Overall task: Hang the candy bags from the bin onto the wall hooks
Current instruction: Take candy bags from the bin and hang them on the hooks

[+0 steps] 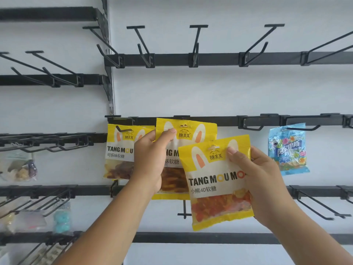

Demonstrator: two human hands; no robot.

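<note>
Nearest, the right hand (261, 180) pinches the bear-gummy bag (215, 180), not yet hung. The left hand (150, 159) grips a second yellow bag (187, 131) at the middle rail (225, 120); seating unclear. The cola bag (118, 152), left, and the blue bag (288, 150), right, already hang.

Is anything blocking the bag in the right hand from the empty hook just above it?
Nothing visible does. The right hand holds the front yellow bag just below the empty hook, bare wall between them.
</note>
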